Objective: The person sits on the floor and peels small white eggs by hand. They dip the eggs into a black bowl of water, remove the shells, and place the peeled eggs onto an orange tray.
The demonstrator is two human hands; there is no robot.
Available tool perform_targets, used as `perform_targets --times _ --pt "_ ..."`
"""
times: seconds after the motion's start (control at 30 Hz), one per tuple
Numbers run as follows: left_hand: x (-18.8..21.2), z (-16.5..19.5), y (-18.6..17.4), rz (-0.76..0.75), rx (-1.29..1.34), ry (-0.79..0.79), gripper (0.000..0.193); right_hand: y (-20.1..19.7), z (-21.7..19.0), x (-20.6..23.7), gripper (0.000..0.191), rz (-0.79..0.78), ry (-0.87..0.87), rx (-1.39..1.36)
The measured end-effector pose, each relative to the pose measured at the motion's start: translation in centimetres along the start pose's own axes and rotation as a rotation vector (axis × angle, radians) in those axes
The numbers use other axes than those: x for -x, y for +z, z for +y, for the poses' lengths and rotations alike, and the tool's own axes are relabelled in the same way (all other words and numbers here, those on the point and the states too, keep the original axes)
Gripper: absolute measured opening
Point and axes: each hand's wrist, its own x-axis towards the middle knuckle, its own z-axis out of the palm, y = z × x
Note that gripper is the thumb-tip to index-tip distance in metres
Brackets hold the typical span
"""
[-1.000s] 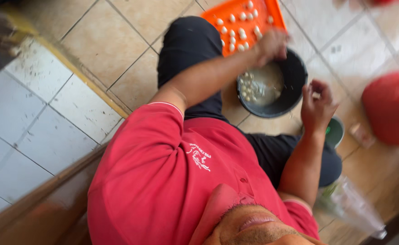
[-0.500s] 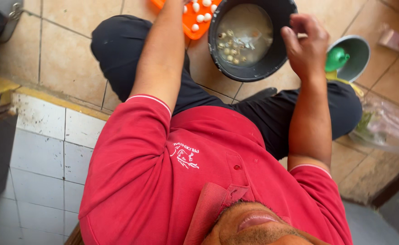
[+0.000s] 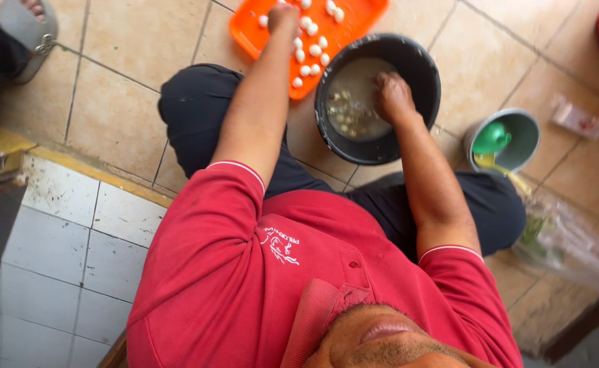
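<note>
the orange tray [image 3: 354, 24] is cut off at the top edge, and the left hand [image 3: 283, 17] on it is half out of view, so i cannot tell whether it grips one of the small white bulbs [image 3: 311, 49] scattered there. the right hand [image 3: 393, 95] dips into the black bucket [image 3: 418, 65], fingers curled down in cloudy water among floating bulbs and skins; what it holds is hard to make out. a small grey-green bucket [image 3: 524, 140] just right holds a green scoop [image 3: 491, 138]. a clear plastic bag [image 3: 572, 238] lies nearby. everything sits on a beige tiled floor [image 3: 129, 75]; white wall tiles [image 3: 61, 238] run lower left.
</note>
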Motion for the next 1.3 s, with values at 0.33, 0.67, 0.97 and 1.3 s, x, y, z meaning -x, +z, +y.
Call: perform_targets --times 0.33,0.67,0.97,1.3 --pt "6.4 4.9 4.5 -0.069 0.395 0.798 0.026 1.8 -2.0 -3.8 0.034 -0.117 0.005 0.289" --pt "15.4 -0.9 7.3 -0.635 -0.665 0.984 0.027 4.2 -1.6 -3.5 0.035 -0.408 0.15 0.665" --pt "14.0 -2.5 8.8 -0.936 -1.149 0.639 0.068 1.8 -2.0 -0.2 0.048 -0.345 0.329 0.201" --pt "16.0 -2.9 6.7 -1.068 -1.17 0.895 0.045 0.8 -2.4 2.4 0.031 -0.246 0.356 0.09"
